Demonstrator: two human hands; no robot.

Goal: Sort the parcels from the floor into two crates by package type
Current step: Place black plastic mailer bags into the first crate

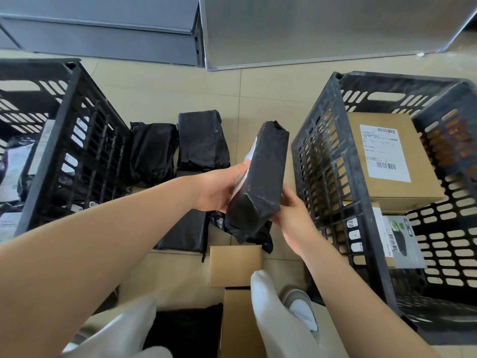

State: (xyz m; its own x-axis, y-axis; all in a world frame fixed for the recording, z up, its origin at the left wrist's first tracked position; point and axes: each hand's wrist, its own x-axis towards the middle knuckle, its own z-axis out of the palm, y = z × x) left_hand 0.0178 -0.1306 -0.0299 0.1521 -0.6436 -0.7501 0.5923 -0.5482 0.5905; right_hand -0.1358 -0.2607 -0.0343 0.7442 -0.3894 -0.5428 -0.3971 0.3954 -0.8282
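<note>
Knees in pale trousers nearest; two cardboard boxes on the floor just ahead.

Item in hand: one black poly-bag parcel, raised between the crates. Left hand grips its labelled face, right hand its lower side, fingers curled. Judged light, firm inside, film slick and loose at the ends; best held across the middle.

Floor: at least four more black bags.

Left crate: bagged parcels, number unclear.

Right crate: one large box, smaller boxes near its front wall.
</note>
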